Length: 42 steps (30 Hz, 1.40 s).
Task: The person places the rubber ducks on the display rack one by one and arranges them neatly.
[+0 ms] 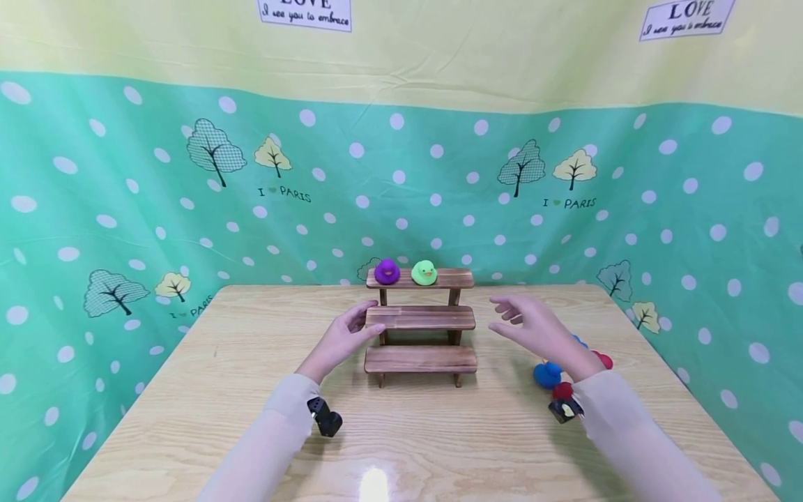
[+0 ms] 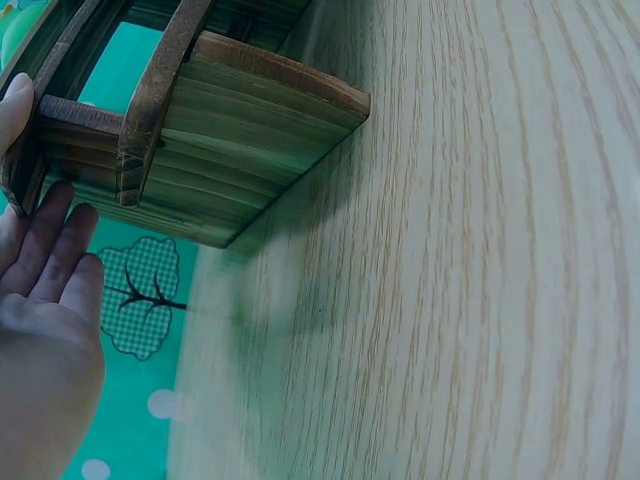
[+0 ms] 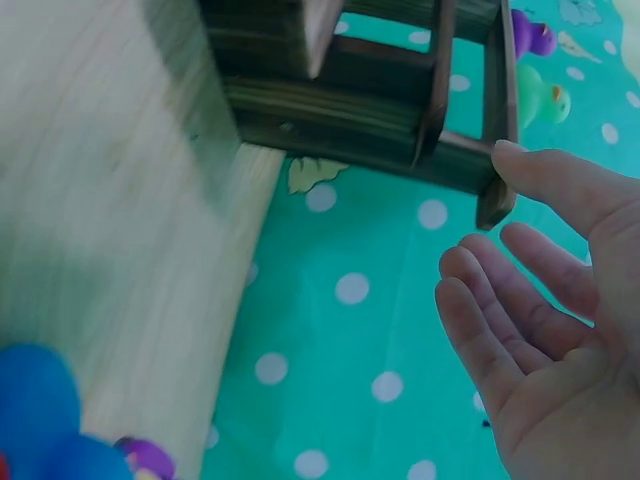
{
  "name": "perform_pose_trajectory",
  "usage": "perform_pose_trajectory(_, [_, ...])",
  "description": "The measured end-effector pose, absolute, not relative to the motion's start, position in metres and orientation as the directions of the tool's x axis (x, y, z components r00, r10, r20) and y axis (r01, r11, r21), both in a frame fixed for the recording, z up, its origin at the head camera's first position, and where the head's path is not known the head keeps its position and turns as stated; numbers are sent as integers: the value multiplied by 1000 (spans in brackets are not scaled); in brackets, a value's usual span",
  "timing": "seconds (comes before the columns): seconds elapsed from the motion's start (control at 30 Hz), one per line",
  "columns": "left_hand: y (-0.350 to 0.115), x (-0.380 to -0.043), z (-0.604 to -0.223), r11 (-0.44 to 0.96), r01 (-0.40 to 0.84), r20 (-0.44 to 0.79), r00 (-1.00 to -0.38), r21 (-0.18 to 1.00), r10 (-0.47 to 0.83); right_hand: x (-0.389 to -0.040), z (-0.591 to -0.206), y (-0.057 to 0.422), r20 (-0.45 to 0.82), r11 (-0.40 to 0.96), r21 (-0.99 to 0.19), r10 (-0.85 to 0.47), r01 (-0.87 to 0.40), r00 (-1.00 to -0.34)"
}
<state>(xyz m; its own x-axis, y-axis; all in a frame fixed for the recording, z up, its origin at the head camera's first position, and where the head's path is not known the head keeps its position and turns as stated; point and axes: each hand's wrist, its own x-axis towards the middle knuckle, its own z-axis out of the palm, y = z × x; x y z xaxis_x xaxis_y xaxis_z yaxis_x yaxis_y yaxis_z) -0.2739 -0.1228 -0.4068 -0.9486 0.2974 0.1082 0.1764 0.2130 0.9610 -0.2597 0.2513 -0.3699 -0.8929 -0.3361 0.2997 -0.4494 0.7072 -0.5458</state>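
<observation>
A three-tier wooden shelf stand (image 1: 420,318) stands upright at the table's back middle. On its top tier sit a purple rubber duck (image 1: 387,272) and a light green rubber duck (image 1: 424,272). My left hand (image 1: 345,336) is at the left end of the middle tier, thumb in front and fingers towards the back; whether it touches the wood is unclear. To the right of the stand, a small gap away, my right hand (image 1: 530,324) hovers with loosely bent fingers and nothing in them. The right wrist view shows that palm (image 3: 570,400) bare.
Beneath my right forearm lie several more rubber toys, among them a blue duck (image 1: 548,375) and red ones (image 1: 562,390), partly hidden by the sleeve. A polka-dot curtain (image 1: 351,174) hangs behind the wooden table (image 1: 251,390) and along its sides.
</observation>
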Motion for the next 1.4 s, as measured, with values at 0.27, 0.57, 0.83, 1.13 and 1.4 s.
perform_pose_trajectory(0.27, [-123,-273,-407,210,182,116,-949,960,292,-246,-384,278,248,728,-556,-315,-401,-916])
perform_pose_trajectory(0.57, [-123,-276,-408,220,185,115,-948,958,296,-228,-395,303,215,761,-542,-285,-357,-934])
perform_pose_trajectory(0.83, [-127,-296,-436,213,190,126,-951,958,282,-217,-404,316,176,770,-553,-265,-318,-948])
perform_pose_trajectory(1.13, [-127,-296,-438,228,202,135,-951,952,278,-217,-421,328,119,797,-536,-256,-279,-959])
perform_pose_trajectory(1.4, [-128,-295,-439,216,188,124,-952,958,279,-214,-425,324,57,823,-513,-249,-243,-967])
